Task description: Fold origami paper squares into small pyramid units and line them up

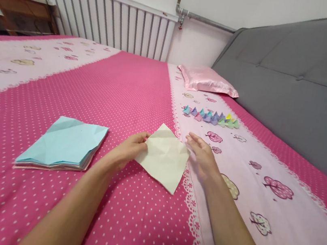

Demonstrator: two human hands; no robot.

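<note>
A creased pale yellow paper square (164, 157) lies on the pink dotted bedsheet (131, 93) in front of me. My left hand (128, 150) pinches its left edge between thumb and fingers. My right hand (203, 155) hovers at the paper's right corner, fingers stretched out and apart, holding nothing. To the left lies a stack of paper sheets (63, 144) with a light blue sheet on top. Farther right, a row of small folded paper shapes (211, 117) in blue, purple, pink, green and yellow stands on the pale strip of the sheet.
A pink satin pillow (206, 80) lies by the grey padded headboard (295, 85) on the right. A white radiator (105, 19) runs along the far wall, with a wooden shelf (20, 11) at the far left.
</note>
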